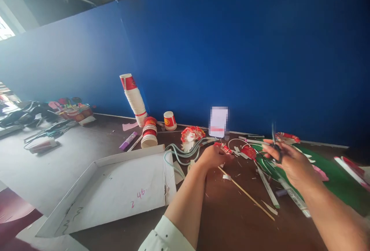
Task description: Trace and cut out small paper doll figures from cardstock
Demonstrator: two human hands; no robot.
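Now the right hand point(295, 163), raised over the tabletop point(231, 224) between three and four o'clock, has its grip clamped on the scissors point(278, 154), their long axis pointing to twelve! The left hand point(213, 156) reaches palm-down near five, its grip too hidden to tell.

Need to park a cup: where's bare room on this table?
Brown table, near side, between left forearm and wooden stick, is mostly bare; so is the shallow white box inside, though scribbled on. Crowded: between left hand and right hand holding scissors, with red paper and white pen.
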